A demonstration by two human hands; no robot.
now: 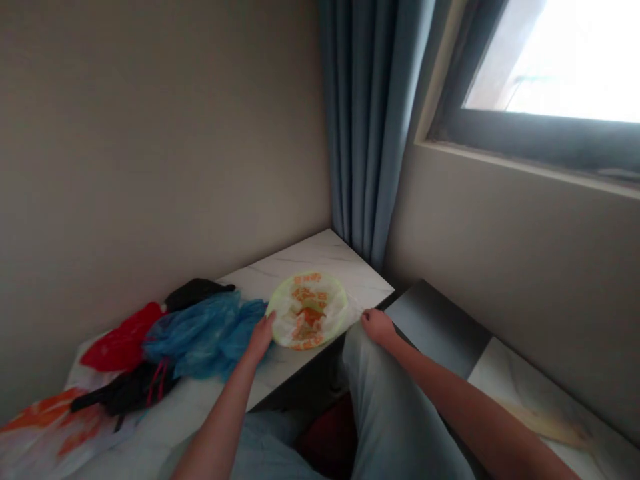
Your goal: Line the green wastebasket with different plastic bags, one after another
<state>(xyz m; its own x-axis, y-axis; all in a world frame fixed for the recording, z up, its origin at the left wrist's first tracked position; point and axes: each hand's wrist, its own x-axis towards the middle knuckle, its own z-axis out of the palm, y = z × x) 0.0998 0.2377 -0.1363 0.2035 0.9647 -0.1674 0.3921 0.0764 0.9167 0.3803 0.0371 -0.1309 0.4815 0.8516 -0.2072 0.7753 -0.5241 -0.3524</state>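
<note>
A round thing with a pale yellow-green rim [345,293] rests on the marble-patterned table; whether it is a basin or a plate I cannot tell. Over its inside lies a white plastic bag [327,323] with orange print. My left hand [263,333] grips the left side of the rim, fingers closed around the edge. To the right, my right hand [376,325] is closed in a pinch on a stretched, see-through edge of the bag, just above my knee. Beside my left hand lies a crumpled blue plastic bag [200,333].
Left on the table [280,257] are a red plastic bag [123,340], a black item [197,292], a black strapped item [133,393] and an orange-and-white bag [55,427]. A blue curtain [367,133] hangs in the corner. A dark surface [435,327] lies right, below the window [560,67].
</note>
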